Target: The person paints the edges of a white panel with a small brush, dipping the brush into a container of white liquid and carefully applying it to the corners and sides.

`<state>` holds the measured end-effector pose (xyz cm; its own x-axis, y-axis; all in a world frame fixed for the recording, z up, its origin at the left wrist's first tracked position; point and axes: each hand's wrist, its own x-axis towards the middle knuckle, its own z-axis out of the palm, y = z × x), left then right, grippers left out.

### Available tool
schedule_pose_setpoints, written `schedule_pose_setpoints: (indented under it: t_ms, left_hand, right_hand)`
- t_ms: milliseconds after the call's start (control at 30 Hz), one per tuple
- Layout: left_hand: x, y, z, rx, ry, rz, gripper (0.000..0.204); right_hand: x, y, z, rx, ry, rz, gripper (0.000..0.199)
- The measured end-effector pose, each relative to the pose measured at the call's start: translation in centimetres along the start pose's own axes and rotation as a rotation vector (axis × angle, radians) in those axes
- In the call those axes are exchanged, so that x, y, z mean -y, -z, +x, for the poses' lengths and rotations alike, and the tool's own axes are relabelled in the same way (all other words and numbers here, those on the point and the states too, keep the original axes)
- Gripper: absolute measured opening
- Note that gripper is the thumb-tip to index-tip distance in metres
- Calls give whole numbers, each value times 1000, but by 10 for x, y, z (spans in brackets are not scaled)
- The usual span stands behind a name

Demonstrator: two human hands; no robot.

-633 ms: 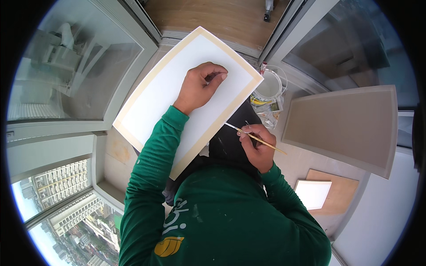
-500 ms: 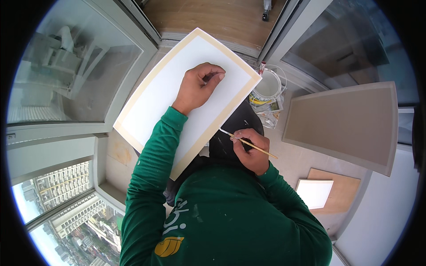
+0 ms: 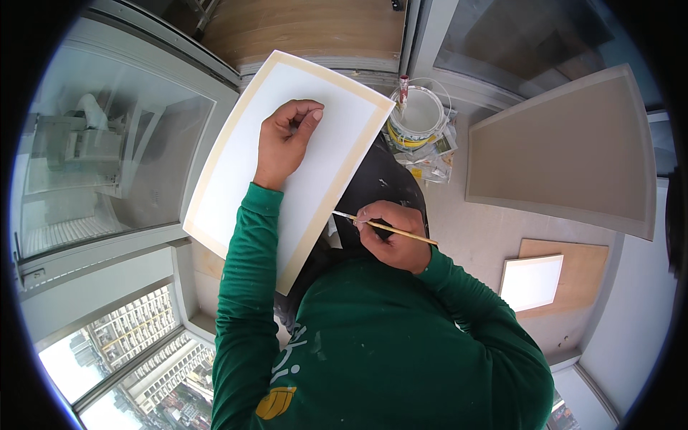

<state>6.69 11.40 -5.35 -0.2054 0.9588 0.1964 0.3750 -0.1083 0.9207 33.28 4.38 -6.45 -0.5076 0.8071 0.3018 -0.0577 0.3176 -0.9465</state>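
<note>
Tiled floor beneath; white panel under left hand, brush in right hand.

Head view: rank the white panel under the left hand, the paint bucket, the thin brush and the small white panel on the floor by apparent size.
1. White panel, under the left hand; nearer the camera, so its lead is partly perspective.
2. Small white panel and paint bucket: alike, unranked.
3. Thin brush in the right hand.

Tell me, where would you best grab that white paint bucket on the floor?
Probably by the thin wire handle arching over the paint bucket, coming straight down from above. The bucket stands upright and open, with a stick poking out of its far rim, so lifting by the handle should keep it level; a side grip on the wall looks messier.
</note>
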Motion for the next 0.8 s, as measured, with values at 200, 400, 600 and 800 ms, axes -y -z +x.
schedule_pose_setpoints:
  t_ms: [200,400,600,800]
  left_hand:
    - [-4,2,2,4,68,-59,16]
    - [0,5,5,6,101,-114,18]
    - [4,7,8,39,92,-106,20]
    - [-3,-1,8,-2,106,-127,18]
  right_hand:
    - [-23,20,8,-18,-332,651,5]
    - [-26,5,-4,99,-448,836,10]
    - [-16,1,-8,116,-595,855,78]
    - [-10,-2,-2,188,-607,809,90]
